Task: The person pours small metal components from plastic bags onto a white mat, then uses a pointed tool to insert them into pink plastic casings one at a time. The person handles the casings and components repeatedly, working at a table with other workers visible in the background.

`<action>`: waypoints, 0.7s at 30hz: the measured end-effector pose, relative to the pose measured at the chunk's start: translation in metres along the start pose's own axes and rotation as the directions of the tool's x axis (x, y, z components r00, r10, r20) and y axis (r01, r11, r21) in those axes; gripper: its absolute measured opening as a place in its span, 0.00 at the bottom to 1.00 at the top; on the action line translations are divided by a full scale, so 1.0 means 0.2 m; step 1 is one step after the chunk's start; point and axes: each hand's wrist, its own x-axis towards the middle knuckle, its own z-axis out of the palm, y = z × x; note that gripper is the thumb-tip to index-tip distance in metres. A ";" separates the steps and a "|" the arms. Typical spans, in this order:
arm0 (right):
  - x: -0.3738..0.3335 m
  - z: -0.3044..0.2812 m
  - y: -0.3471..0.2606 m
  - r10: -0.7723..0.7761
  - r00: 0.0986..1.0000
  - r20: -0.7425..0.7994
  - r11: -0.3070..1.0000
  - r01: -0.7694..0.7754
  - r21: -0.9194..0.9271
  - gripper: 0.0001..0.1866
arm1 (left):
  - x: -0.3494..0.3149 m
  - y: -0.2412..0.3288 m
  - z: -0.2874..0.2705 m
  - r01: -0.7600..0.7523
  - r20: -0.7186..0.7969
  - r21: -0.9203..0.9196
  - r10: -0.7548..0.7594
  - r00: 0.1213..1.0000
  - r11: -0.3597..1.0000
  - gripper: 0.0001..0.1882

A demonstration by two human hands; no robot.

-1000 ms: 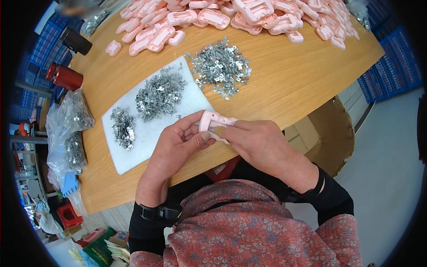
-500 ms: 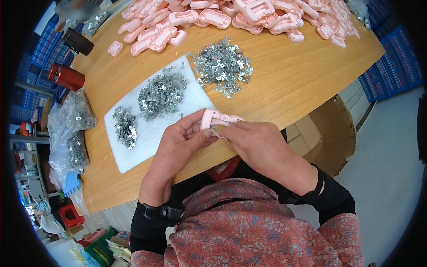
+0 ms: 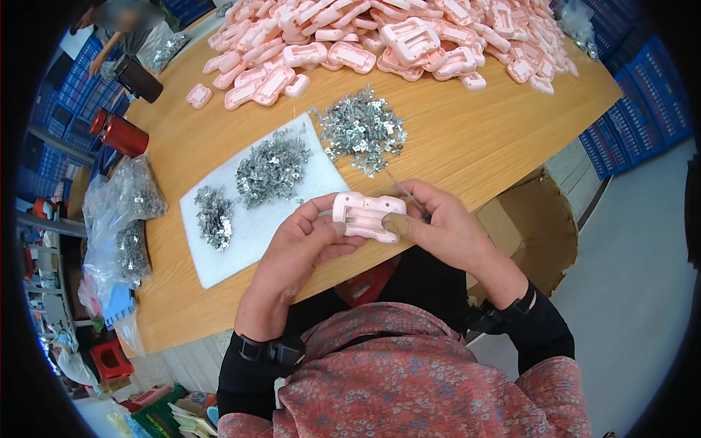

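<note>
My left hand grips the left end of a pink plastic housing, thumb on its front. The housing's open battery compartment faces up, with small metallic parts visible inside at its left end; their exact form is too small to tell. My right hand is closed around a thin metal tool, its slim end pointing up and left; its kind is unclear. The right thumb, with a yellowish covering on its tip, presses the housing's right end. Beyond lies a white foam sheet bearing two heaps of small metal contacts.
Another pile of metal contacts sits on the wooden table. Many pink housings are heaped at the far side. Left edge: plastic bags, a red flask, a dark cup. A cardboard box stands right, below the table.
My right fingers have come out of the compartment; the thumb now rests on the housing's right end and the thin tool shows. The housing has turned to face up more squarely.
</note>
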 end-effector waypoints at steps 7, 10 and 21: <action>-0.02 0.02 -0.03 0.049 0.994 0.102 0.994 -0.059 0.089 0.14 | -0.01 -0.01 0.02 -0.093 -0.052 0.281 0.111 0.992 0.955 0.22; -0.04 0.04 -0.10 -0.010 0.991 0.131 1.000 0.008 0.016 0.14 | -0.02 -0.06 0.02 -0.257 -0.001 0.442 0.287 0.958 0.860 0.22; -0.07 0.17 -0.08 -0.308 0.951 0.001 0.938 0.304 -0.166 0.13 | -0.05 -0.03 -0.07 -0.156 0.120 -0.281 0.196 0.973 0.947 0.27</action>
